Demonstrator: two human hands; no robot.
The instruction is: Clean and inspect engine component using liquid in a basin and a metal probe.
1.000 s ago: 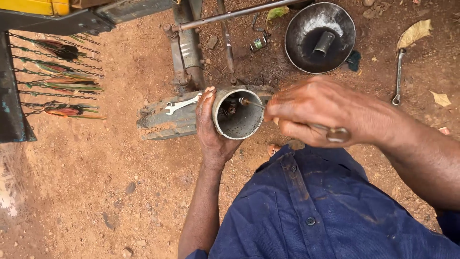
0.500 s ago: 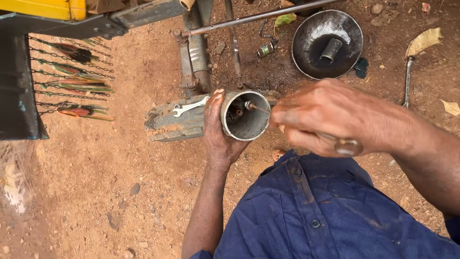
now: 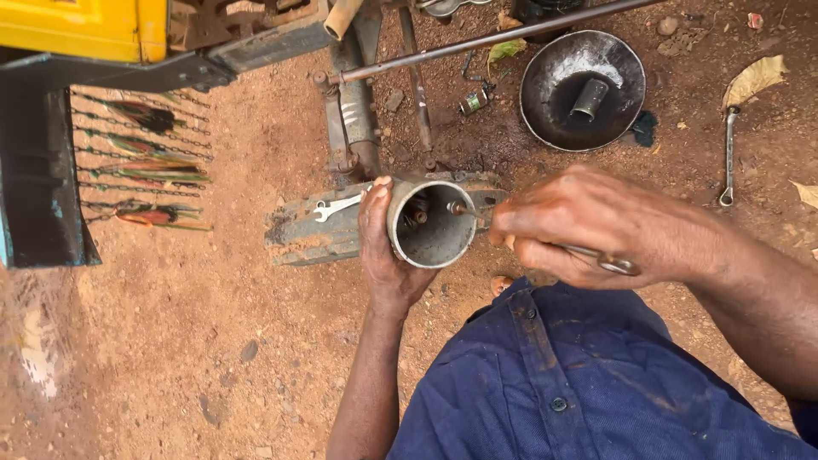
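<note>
Bare reddish dirt ground (image 3: 170, 341) carries everything. Far right lies a round metal pan (image 3: 554, 94), with a spanner (image 3: 728, 158) and dry leaf (image 3: 754, 79) further right. A small spanner (image 3: 334, 207) rests on a flat metal block (image 3: 298, 238) at centre. A long rod (image 3: 494, 38) crosses the far side.

No packages, labels, signs or screens are legible in view. One small cylindrical can (image 3: 474, 101), dull metal with a dark band, lies on the dirt ground (image 3: 170, 341) near the top centre.
</note>
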